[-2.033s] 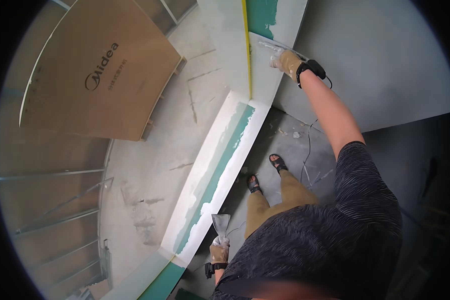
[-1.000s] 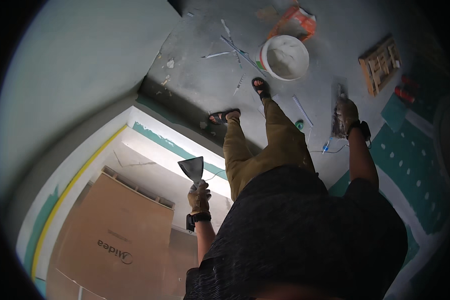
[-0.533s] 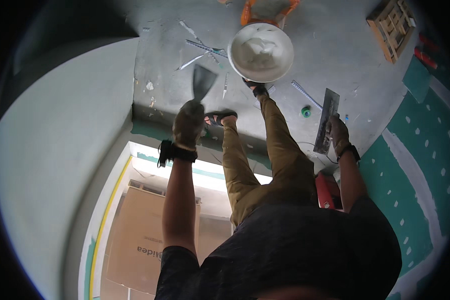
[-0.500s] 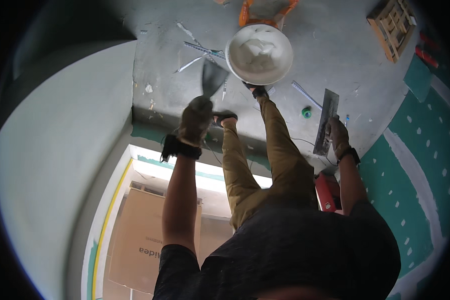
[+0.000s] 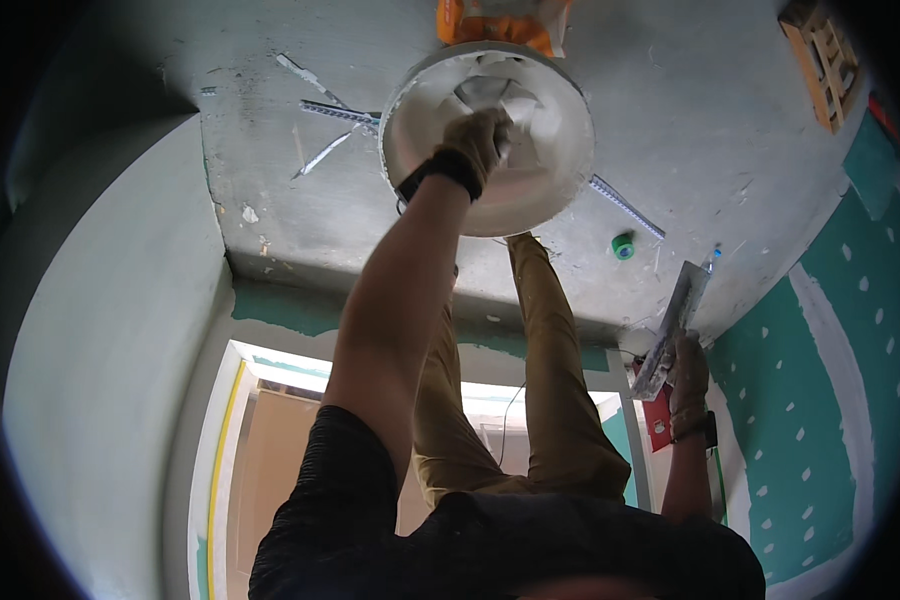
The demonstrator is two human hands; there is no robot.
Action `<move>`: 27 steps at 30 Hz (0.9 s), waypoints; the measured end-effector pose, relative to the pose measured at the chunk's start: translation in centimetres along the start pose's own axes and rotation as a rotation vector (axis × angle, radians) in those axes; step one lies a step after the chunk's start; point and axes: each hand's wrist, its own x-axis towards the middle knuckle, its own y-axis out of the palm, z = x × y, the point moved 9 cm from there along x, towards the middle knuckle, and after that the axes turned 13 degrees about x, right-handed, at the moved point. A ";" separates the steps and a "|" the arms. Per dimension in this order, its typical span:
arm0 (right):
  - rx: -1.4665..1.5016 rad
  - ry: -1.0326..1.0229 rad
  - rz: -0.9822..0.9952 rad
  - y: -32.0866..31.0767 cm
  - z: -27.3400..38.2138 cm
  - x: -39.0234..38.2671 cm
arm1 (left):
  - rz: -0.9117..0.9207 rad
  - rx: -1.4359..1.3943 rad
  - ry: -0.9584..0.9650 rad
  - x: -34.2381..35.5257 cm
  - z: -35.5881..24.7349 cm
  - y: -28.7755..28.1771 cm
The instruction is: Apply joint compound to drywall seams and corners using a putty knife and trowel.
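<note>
A white bucket [image 5: 530, 212] of pale joint compound [image 5: 548, 125] stands on the floor in front of my legs. My left hand [image 5: 478, 140], gloved, reaches over its near rim and down inside. Closed around the handle of a wide putty knife [image 5: 483, 92], it has the grey blade against the compound; the handle is mostly hidden by the fingers. Off to the right, away from the bucket, my gloved right hand [image 5: 688, 385] grips a long steel finishing trowel [image 5: 673, 325]. The trowel is tilted, with its far end pointing up and right.
Metal corner strips [image 5: 335, 112] lie left of the bucket, and another strip [image 5: 627, 206] to its right. Nearby are a green tape roll [image 5: 623, 246] and an orange bag [image 5: 500, 30]. A wooden frame [image 5: 823, 65] lies far right. Green wallboard [image 5: 785, 400] rises at right.
My left hand has moved from left of the bucket into it with the putty knife. The bucket appears larger and nearer. My right hand and trowel sit lower in view.
</note>
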 end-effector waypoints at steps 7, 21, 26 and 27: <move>-0.048 0.137 -0.033 -2.6 -1.8 -2.1 | -0.146 -0.182 -0.174 -3.4 -2.6 -0.4; -0.413 -0.326 0.150 5.6 9.2 -4.7 | -0.283 -0.340 -0.030 -17.2 -2.2 1.4; 0.201 -0.231 0.490 14.2 15.5 -8.5 | -0.429 0.219 0.055 -28.0 -4.5 -0.9; 0.124 -0.376 0.665 16.8 17.7 -12.2 | -0.427 0.213 0.070 -31.2 -6.2 -0.7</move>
